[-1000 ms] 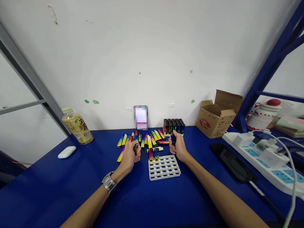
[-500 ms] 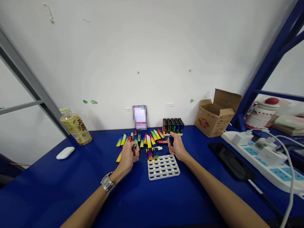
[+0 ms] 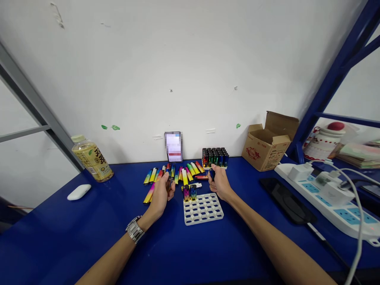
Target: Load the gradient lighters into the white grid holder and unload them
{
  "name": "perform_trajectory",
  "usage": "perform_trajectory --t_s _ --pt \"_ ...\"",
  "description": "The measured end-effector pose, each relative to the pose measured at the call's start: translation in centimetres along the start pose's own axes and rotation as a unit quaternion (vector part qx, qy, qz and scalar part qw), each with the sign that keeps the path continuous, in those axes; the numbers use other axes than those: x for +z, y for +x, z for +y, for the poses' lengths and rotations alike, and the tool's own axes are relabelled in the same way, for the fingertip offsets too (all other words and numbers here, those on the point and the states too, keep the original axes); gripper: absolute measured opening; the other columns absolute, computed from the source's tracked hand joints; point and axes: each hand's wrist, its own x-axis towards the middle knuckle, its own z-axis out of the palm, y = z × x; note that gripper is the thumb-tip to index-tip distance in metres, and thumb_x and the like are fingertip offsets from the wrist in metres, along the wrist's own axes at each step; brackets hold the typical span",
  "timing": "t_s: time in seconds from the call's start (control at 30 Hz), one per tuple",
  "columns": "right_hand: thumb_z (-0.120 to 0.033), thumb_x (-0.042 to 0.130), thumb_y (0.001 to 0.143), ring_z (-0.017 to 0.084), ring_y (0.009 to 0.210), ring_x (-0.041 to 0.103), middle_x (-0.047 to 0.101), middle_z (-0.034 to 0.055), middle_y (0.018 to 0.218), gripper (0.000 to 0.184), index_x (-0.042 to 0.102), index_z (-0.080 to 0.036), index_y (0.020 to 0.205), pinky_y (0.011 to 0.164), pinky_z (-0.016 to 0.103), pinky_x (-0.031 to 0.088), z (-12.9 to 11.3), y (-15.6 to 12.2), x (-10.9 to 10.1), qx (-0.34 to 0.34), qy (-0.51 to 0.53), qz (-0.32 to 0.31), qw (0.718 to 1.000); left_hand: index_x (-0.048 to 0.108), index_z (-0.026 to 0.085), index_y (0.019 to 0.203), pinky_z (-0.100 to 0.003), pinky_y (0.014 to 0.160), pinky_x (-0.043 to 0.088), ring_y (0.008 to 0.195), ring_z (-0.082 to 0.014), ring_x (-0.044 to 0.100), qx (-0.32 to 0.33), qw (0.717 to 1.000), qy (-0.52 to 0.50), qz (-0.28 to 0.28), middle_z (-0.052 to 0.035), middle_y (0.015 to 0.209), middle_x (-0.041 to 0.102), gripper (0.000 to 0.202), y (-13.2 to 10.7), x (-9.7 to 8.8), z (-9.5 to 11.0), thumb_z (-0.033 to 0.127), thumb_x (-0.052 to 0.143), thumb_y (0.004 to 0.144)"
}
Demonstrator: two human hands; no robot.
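Note:
My left hand [image 3: 160,196] is closed round a dark lighter [image 3: 169,183], held upright just left of a white slotted tray [image 3: 204,211]. Over the tray's far right corner, my right hand [image 3: 219,184] grips another dark blue lighter [image 3: 211,173]. Two rainbow lighters [image 3: 189,192] stand in the tray's back-left slots. A spread of colourful lighters [image 3: 178,174] lies on the blue table [image 3: 89,237] behind both hands. A full tray of dark-capped lighters [image 3: 215,157] stands by the wall.
A yellow drink bottle [image 3: 92,159] and a white case [image 3: 78,192] sit at the left. An open cardboard box [image 3: 268,142], a black phone [image 3: 286,202] and a white power strip with cables [image 3: 326,200] lie to the right. A small card [image 3: 173,146] leans on the wall.
Both hands stay closed on their lighters with only slight shifts; the view has drifted a little to the right.

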Motion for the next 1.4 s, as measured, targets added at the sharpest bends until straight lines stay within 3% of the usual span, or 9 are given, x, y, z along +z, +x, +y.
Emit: perform_trajectory --t_s 0.17,0.3,0.43,0.57,0.87,1.07,1.2,1.3,1.4 --pt "-0.046 0.037 0.087 0.005 0.028 0.016 0.024 -0.0080 0.031 0.047 0.037 -0.021 0.048 0.030 0.018 0.014 0.2 0.1 -0.1 -0.009 -0.004 -0.004 1.000 0.048 0.018 0.054 -0.021 0.039 0.026 0.038 -0.0082 0.035 0.013 0.999 0.041 0.007 0.0042 0.041 0.040 0.055 0.3 -0.4 -0.4 0.061 0.034 0.086" --pt "-0.060 0.040 0.086 0.008 0.034 0.035 0.042 -0.0056 0.040 0.048 0.049 -0.019 0.064 0.038 0.021 0.034 0.0 0.2 -0.5 -0.085 -0.031 -0.123 0.988 0.056 0.017 0.065 -0.023 0.048 0.037 0.049 -0.0111 0.047 0.038 0.998 0.040 0.035 0.0013 0.051 0.051 0.055 0.6 -0.4 -0.7 0.065 0.037 0.083" --pt "-0.056 0.051 0.084 0.013 0.054 0.054 0.061 0.0004 0.061 0.039 0.056 -0.018 0.076 0.053 0.024 0.042 -0.7 0.2 -1.1 -0.166 -0.149 -0.174 0.959 0.061 0.015 0.079 -0.025 0.056 0.040 0.056 -0.0125 0.050 0.056 0.996 0.033 0.054 0.0008 0.060 0.056 0.056 1.0 -0.5 -1.1 0.067 0.040 0.082" --pt "-0.050 0.058 0.081 0.013 0.057 0.048 0.051 -0.0004 0.056 0.042 0.055 -0.017 0.056 0.052 0.024 0.034 -1.4 -0.1 -1.6 -0.227 -0.213 -0.209 0.927 0.062 0.015 0.082 -0.025 0.058 0.040 0.057 -0.0123 0.050 0.066 0.996 0.039 0.049 0.0007 0.062 0.056 0.055 1.2 -0.7 -1.5 0.065 0.040 0.083" --pt "-0.055 0.053 0.081 0.012 0.041 0.046 0.042 -0.0024 0.041 0.053 0.039 -0.020 0.044 0.044 0.022 0.029 -0.4 0.1 -1.8 -0.199 -0.242 -0.304 0.900 0.062 0.015 0.081 -0.024 0.059 0.041 0.059 -0.0127 0.052 0.075 0.995 0.038 0.051 0.0002 0.063 0.056 0.055 1.2 -0.6 -1.5 0.065 0.040 0.083" --pt "-0.049 0.051 0.086 0.009 0.045 0.039 0.045 -0.0026 0.046 0.046 0.058 -0.016 0.054 0.047 0.022 0.028 -1.4 -0.6 -1.8 -0.263 -0.334 -0.306 0.852 0.064 0.015 0.101 -0.028 0.066 0.044 0.068 -0.0159 0.054 0.118 0.988 0.086 0.044 -0.0033 0.074 0.059 0.062 1.0 -0.7 -1.6 0.066 0.033 0.086" --pt "-0.041 0.053 0.087 0.014 0.057 0.050 0.059 0.0005 0.063 0.031 0.069 -0.016 0.095 0.056 0.025 0.037 -1.6 -1.2 -1.6 -0.298 -0.331 -0.215 0.869 0.056 0.019 0.124 -0.035 0.085 0.045 0.086 -0.0195 0.056 0.206 0.954 0.213 0.046 -0.0062 0.091 0.060 0.052 0.2 -0.7 -1.2 0.054 0.036 0.091" --pt "-0.035 0.053 0.088 0.018 0.071 0.053 0.061 0.0044 0.075 0.025 0.068 -0.018 0.097 0.068 0.031 0.042 -1.4 -1.4 -1.0 -0.370 -0.328 -0.146 0.857 0.047 0.024 0.135 -0.039 0.091 0.044 0.094 -0.0199 0.054 0.318 0.895 0.310 0.042 -0.0062 0.097 0.057 0.046 -0.4 -0.5 -0.8 0.041 0.040 0.093" --pt "-0.035 0.057 0.087 0.020 0.083 0.053 0.060 0.0068 0.085 0.022 0.068 -0.019 0.096 0.078 0.036 0.043 -1.1 -1.9 0.2 -0.427 -0.322 -0.126 0.835 0.049 0.026 0.134 -0.034 0.081 0.049 0.090 -0.0176 0.056 0.431 0.835 0.342 0.022 -0.0062 0.095 0.056 0.042 -0.9 -0.2 -0.6 0.028 0.046 0.092"
